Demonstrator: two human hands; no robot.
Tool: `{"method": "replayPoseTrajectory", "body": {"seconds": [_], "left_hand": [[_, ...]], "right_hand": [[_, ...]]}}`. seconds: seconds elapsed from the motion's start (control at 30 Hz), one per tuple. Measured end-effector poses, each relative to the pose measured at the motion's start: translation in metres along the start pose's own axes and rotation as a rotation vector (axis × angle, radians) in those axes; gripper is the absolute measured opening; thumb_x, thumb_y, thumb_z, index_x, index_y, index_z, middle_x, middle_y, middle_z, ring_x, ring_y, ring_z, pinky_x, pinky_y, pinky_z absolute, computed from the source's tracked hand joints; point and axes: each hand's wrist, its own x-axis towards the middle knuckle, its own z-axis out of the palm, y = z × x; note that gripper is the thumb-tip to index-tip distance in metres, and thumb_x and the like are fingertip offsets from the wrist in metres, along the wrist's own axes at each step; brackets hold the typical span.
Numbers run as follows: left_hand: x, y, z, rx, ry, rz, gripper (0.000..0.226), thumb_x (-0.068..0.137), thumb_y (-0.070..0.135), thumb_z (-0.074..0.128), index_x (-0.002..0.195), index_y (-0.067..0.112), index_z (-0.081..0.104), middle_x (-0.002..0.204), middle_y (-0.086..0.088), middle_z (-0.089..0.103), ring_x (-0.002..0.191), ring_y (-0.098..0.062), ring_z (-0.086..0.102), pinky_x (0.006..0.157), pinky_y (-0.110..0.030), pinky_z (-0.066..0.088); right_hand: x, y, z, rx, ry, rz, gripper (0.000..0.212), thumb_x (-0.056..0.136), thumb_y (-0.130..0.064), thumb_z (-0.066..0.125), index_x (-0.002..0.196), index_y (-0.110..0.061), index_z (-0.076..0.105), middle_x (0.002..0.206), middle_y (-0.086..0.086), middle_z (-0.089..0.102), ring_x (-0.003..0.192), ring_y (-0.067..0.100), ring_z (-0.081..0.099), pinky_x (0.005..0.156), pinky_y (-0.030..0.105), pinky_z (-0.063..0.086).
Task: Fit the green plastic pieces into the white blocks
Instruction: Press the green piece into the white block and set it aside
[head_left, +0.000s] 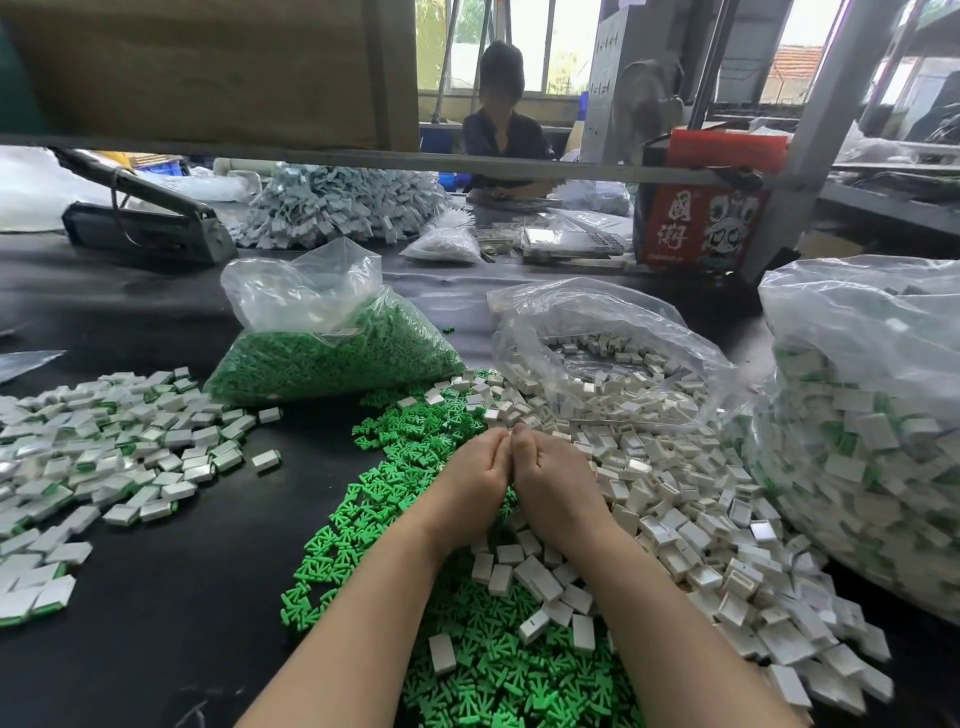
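Left hand (475, 475) and right hand (550, 480) meet at centre, thumbs side by side and touching, fingers curled under and away from the camera. Whatever they pinch is hidden behind the knuckles; cannot tell if either holds a piece. Both hands hover over the seam where two loose heaps meet: green plastic pieces (374, 525) spread left and toward the near edge, white blocks (670, 499) spilling right. A few white blocks lie on top of the green near the wrists. Black table (171, 597) under everything. Far left of the hands, a clear bag of green pieces (332, 348); far right, an open bag of white blocks (613, 364). Right edge, a large bag of fitted blocks (872, 431). Left, a loose heap of finished blocks (104, 441) showing green edges. Across the table, far side, another person (501, 124) sits.
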Motion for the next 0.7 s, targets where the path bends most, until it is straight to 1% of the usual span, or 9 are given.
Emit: {"method": "replayPoseTrajectory", "body": {"seconds": [0.1, 0.17, 0.27, 0.33, 0.37, 0.4, 0.47, 0.57, 0.7], "left_hand": [[-0.0008, 0.0008, 0.0001, 0.009, 0.001, 0.001, 0.024, 0.106, 0.023, 0.036, 0.103, 0.022, 0.059, 0.102, 0.002, 0.067, 0.099, -0.010, 0.063, 0.089, -0.021, 0.048], [-0.0015, 0.0011, 0.0003, -0.014, -0.005, -0.005, 0.024, 0.106, 0.023, 0.036, 0.103, 0.022, 0.060, 0.103, 0.000, 0.067, 0.100, -0.012, 0.063, 0.090, -0.023, 0.048], [-0.0017, 0.0006, -0.0034, -0.125, -0.031, -0.024, 0.024, 0.106, 0.021, 0.037, 0.102, 0.022, 0.061, 0.105, -0.003, 0.068, 0.101, -0.013, 0.065, 0.091, -0.025, 0.051], [-0.0034, 0.0003, -0.0073, -0.199, -0.060, -0.034, 0.024, 0.106, 0.022, 0.039, 0.097, 0.018, 0.061, 0.088, 0.010, 0.068, 0.081, -0.003, 0.064, 0.074, -0.016, 0.050], [-0.0046, 0.0003, -0.0085, -0.225, -0.069, -0.037, 0.024, 0.105, 0.023, 0.040, 0.092, 0.016, 0.059, 0.076, 0.017, 0.063, 0.070, -0.001, 0.058, 0.065, -0.013, 0.046], [-0.0054, 0.0001, -0.0092, -0.247, -0.072, -0.040, 0.025, 0.104, 0.024, 0.041, 0.088, 0.015, 0.058, 0.066, 0.020, 0.057, 0.063, 0.000, 0.051, 0.059, -0.012, 0.043], [-0.0065, -0.0006, -0.0091, -0.301, -0.071, -0.039, 0.028, 0.104, 0.025, 0.042, 0.081, 0.017, 0.055, 0.059, 0.019, 0.051, 0.055, 0.001, 0.043, 0.052, -0.011, 0.038], [-0.0066, 0.0003, -0.0088, -0.356, -0.076, -0.037, 0.031, 0.104, 0.025, 0.041, 0.076, 0.019, 0.052, 0.057, 0.017, 0.046, 0.051, 0.001, 0.039, 0.049, -0.011, 0.035], [-0.0066, 0.0019, -0.0071, -0.349, -0.062, -0.058, 0.029, 0.105, 0.022, 0.039, 0.080, 0.015, 0.054, 0.058, 0.017, 0.050, 0.051, 0.003, 0.042, 0.050, -0.011, 0.037]], "right_hand": [[0.0000, -0.0005, -0.0006, -0.006, -0.004, 0.004, 0.047, 0.105, -0.033, 0.025, 0.063, -0.029, 0.046, 0.069, -0.008, 0.055, 0.068, 0.012, 0.052, 0.061, 0.032, 0.034], [-0.0014, -0.0009, -0.0014, 0.011, -0.007, 0.014, 0.047, 0.105, -0.033, 0.026, 0.064, -0.029, 0.048, 0.070, -0.007, 0.056, 0.069, 0.012, 0.053, 0.062, 0.032, 0.036], [-0.0003, 0.0003, -0.0037, 0.116, -0.029, 0.051, 0.047, 0.106, -0.033, 0.027, 0.072, -0.022, 0.058, 0.075, -0.002, 0.061, 0.072, 0.015, 0.056, 0.064, 0.032, 0.042], [0.0019, 0.0002, -0.0071, 0.241, -0.065, 0.098, 0.048, 0.107, -0.030, 0.028, 0.078, -0.012, 0.062, 0.074, 0.003, 0.062, 0.070, 0.018, 0.057, 0.066, 0.034, 0.045], [0.0023, -0.0002, -0.0085, 0.334, -0.076, 0.127, 0.048, 0.107, -0.028, 0.029, 0.074, -0.011, 0.060, 0.068, 0.002, 0.057, 0.063, 0.016, 0.052, 0.062, 0.034, 0.042], [0.0023, -0.0010, -0.0093, 0.434, -0.075, 0.152, 0.047, 0.107, -0.026, 0.030, 0.069, -0.012, 0.055, 0.061, 0.000, 0.051, 0.056, 0.015, 0.045, 0.057, 0.033, 0.036], [0.0012, -0.0030, -0.0090, 0.555, -0.054, 0.181, 0.046, 0.106, -0.025, 0.032, 0.064, -0.012, 0.047, 0.055, 0.000, 0.041, 0.050, 0.014, 0.034, 0.051, 0.031, 0.028], [0.0012, -0.0027, -0.0067, 0.488, -0.014, 0.152, 0.046, 0.106, -0.025, 0.033, 0.066, -0.009, 0.048, 0.057, 0.004, 0.041, 0.052, 0.015, 0.036, 0.055, 0.034, 0.030], [0.0005, -0.0023, -0.0054, 0.354, 0.040, 0.101, 0.046, 0.106, -0.026, 0.034, 0.065, -0.011, 0.050, 0.058, 0.000, 0.046, 0.055, 0.014, 0.041, 0.057, 0.033, 0.034]]}}
